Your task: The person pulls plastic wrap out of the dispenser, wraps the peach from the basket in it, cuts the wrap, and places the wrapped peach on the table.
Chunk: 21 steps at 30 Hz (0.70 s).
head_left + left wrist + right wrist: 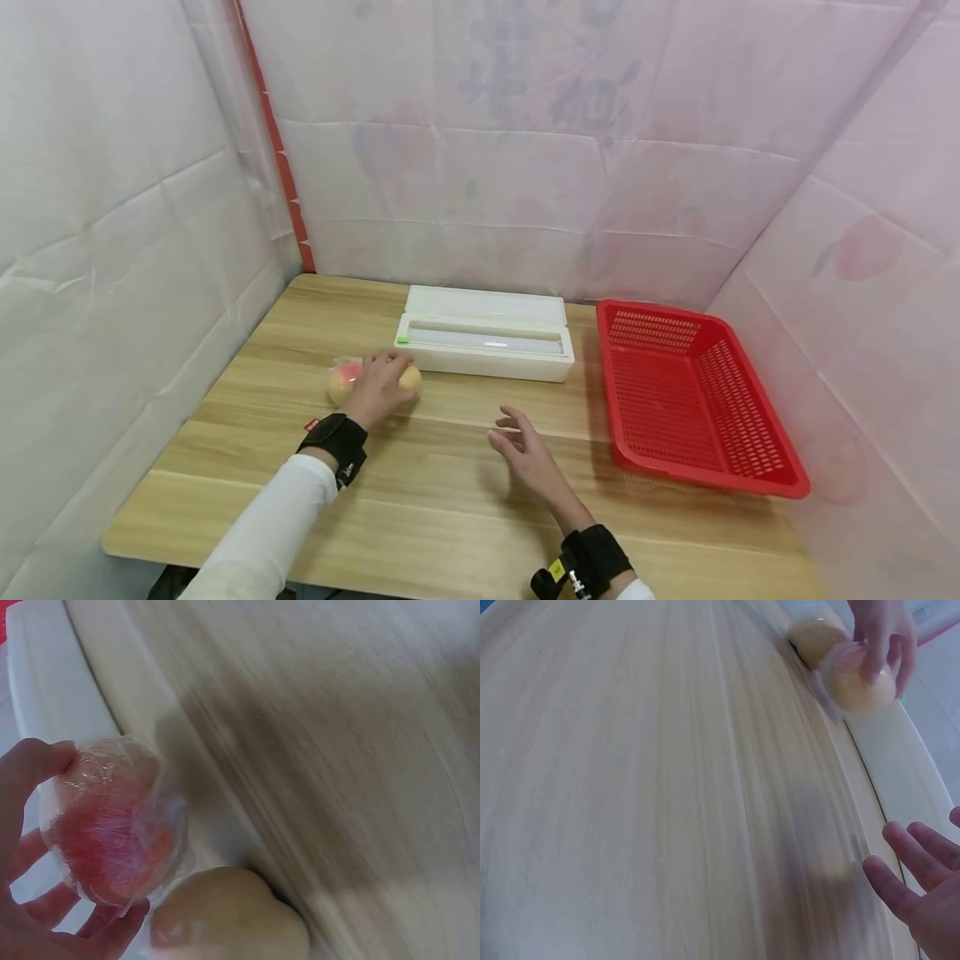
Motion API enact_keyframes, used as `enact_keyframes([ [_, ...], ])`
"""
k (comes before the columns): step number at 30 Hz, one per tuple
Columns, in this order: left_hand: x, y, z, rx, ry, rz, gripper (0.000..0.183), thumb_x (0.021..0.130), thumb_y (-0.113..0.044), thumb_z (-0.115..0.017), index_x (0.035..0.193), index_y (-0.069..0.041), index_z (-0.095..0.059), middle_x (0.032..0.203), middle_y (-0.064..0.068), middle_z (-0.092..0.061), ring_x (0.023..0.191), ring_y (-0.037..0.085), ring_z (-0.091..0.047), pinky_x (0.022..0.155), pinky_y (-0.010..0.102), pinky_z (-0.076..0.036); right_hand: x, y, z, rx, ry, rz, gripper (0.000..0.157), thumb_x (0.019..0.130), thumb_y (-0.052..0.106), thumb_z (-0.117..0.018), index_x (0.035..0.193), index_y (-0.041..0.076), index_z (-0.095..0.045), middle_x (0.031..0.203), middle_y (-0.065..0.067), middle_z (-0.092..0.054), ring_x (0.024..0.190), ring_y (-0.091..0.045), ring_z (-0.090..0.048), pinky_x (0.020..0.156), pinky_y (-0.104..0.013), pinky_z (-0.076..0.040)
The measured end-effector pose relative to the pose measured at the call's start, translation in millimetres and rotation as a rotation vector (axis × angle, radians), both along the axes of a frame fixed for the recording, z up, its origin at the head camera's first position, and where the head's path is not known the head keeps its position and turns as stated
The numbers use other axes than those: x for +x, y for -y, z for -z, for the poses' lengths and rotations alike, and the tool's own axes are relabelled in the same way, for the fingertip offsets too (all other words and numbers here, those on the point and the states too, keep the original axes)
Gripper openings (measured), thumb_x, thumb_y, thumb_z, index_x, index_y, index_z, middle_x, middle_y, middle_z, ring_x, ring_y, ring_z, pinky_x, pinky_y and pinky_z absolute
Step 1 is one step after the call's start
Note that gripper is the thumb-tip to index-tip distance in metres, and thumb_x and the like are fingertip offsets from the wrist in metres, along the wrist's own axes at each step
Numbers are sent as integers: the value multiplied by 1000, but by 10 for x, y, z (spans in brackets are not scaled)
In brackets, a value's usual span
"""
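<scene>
A peach (116, 825) wrapped in clear plastic film is gripped by my left hand (382, 387), thumb on one side and fingers curled round the other. Red skin shows through the crinkled film in the left wrist view. Close beside it on the table lies a second, paler peach (229, 919); in the head view this peach (342, 383) sits left of the hand, partly hidden by it. My right hand (531, 462) hovers above the table to the right, fingers spread and slightly bent, holding nothing. In the right wrist view its fingers (907, 889) are apart from both peaches.
Behind the hands stands a long white box (483, 360) with its lid raised, a clear strip inside and a green piece at its left end. A red perforated basket (615, 400) stands at the right of the wooden table (420, 517). White sheeting surrounds the back and sides.
</scene>
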<state>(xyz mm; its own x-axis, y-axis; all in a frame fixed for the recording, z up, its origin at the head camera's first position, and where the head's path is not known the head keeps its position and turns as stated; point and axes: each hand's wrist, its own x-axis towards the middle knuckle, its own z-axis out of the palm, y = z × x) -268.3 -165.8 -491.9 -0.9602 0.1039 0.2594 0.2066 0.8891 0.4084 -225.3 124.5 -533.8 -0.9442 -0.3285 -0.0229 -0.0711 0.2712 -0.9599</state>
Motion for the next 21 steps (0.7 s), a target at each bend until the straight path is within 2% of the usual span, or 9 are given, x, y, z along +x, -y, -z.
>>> enact_keyframes([
  [2, 14, 14, 35, -32, -50, 8, 55, 73, -18, -83, 123, -5, -64, 128, 21, -59, 113, 45, -53, 93, 54, -47, -8, -12, -6, 0, -8, 13, 62, 99, 33, -59, 150, 6, -36, 140, -21, -51, 124, -37, -56, 101, -50, -49],
  [7, 34, 25, 137, -125, -244, 14, 60, 67, -26, -92, 115, -3, -66, 116, 20, -66, 103, 42, -63, 92, 53, -50, -49, -47, -14, 2, -14, 56, 55, 100, 22, -58, 148, 4, -39, 137, -22, -53, 118, -32, -60, 96, -44, -52],
  [9, 39, 18, 165, -128, -272, -7, 62, 65, -30, -93, 114, -3, -66, 114, 20, -67, 101, 40, -65, 91, 51, -51, -66, -58, -14, -4, -11, 62, 54, 100, 19, -58, 148, 2, -38, 136, -24, -53, 116, -33, -61, 93, -43, -53],
  [15, 47, -9, 199, -108, -196, -78, 65, 67, -37, -91, 118, -6, -63, 123, 22, -63, 109, 41, -59, 96, 52, -45, -98, -87, -28, 17, -21, 60, 53, 101, 18, -56, 148, 1, -38, 137, -27, -52, 116, -35, -61, 95, -47, -53],
  [21, 48, -2, 161, -83, -143, -75, 62, 74, -38, -87, 123, -8, -63, 127, 22, -61, 116, 43, -52, 101, 55, -39, -161, -170, -186, 85, -106, 103, 48, 102, 27, -54, 145, 6, -45, 136, -23, -56, 121, -35, -58, 104, -53, -46],
])
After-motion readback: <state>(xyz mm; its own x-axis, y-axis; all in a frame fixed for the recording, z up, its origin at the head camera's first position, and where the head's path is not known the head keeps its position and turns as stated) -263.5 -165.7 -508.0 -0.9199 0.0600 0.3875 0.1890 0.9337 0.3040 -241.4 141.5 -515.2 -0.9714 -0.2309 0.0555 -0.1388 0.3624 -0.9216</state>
